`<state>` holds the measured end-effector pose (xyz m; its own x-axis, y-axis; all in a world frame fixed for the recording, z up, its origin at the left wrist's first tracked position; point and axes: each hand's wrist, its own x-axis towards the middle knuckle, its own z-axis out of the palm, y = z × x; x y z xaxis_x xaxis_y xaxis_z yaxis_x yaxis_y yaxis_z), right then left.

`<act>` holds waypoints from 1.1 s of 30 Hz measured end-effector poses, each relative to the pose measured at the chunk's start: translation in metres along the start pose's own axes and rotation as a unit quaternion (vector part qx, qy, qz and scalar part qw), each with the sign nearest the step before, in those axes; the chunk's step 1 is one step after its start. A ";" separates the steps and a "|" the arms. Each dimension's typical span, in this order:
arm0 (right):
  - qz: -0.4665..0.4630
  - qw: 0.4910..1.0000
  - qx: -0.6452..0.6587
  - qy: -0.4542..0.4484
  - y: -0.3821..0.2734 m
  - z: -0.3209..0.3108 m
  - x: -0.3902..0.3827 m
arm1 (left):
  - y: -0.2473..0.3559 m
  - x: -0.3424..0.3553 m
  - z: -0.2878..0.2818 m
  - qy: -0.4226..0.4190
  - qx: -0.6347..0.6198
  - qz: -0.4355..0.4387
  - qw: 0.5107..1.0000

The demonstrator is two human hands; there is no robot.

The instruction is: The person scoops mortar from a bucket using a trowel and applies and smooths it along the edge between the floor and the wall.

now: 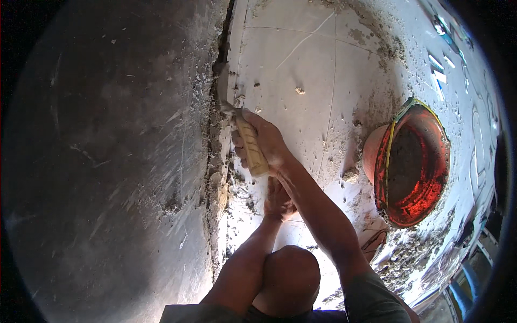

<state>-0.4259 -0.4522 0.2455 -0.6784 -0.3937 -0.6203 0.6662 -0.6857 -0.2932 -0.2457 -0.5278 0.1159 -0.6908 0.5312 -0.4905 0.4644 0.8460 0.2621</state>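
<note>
My right hand is wrapped round the pale yellow handle of a trowel. The trowel's narrow metal blade points away from me, into the rough gap between a dark grey wall and the light tiled floor. Just below the handle's end is my left hand, close to the floor. Its fingers are partly hidden behind my right hand and wrist, so I cannot see if it holds anything. My bent knee shows between my forearms.
A red bucket with mortar-like residue inside stands tilted in view at the right. Crumbs of mortar are scattered over the pale tiles. The grey wall fills the left side. Tools and bright scraps lie at the far right.
</note>
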 end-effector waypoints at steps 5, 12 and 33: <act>0.002 0.995 -0.065 -0.079 0.018 0.013 -0.042 | -0.026 -0.011 0.012 0.064 -0.009 -0.014 0.998; -0.140 0.935 -0.325 -0.021 -0.036 -0.037 -0.203 | -0.002 0.000 0.008 0.111 -0.047 0.016 0.993; 0.085 0.424 -0.763 0.480 -0.100 -0.131 -0.332 | -0.009 -0.006 -0.009 0.182 -0.021 0.045 0.982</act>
<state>-0.2267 -0.1724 0.3861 -0.6304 0.5744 -0.5221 0.6012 0.7868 0.1396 -0.2504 -0.5384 0.1239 -0.8039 0.5791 -0.1357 0.5149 0.7918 0.3284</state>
